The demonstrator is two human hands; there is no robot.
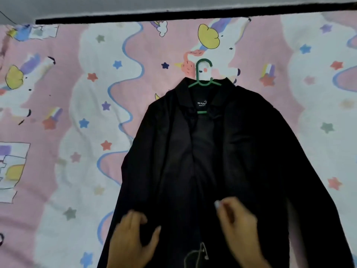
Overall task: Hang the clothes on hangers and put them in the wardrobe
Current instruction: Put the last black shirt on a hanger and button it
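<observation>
Lying flat on the bedsheet (77,132), toward its right edge, the black shirt (222,151) has the green hanger (204,82) in. Left hand (131,242) and right hand (237,223) hover loose, holding nothing.

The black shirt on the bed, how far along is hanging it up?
Done: the green hanger already sits inside the collar of the black shirt, which lies flat on the patterned bedsheet. In hand: the left hand and right hand are at the lower front, seemingly straightening it. Left: lifting it and hanging it in the wardrobe, which is not in view.
</observation>
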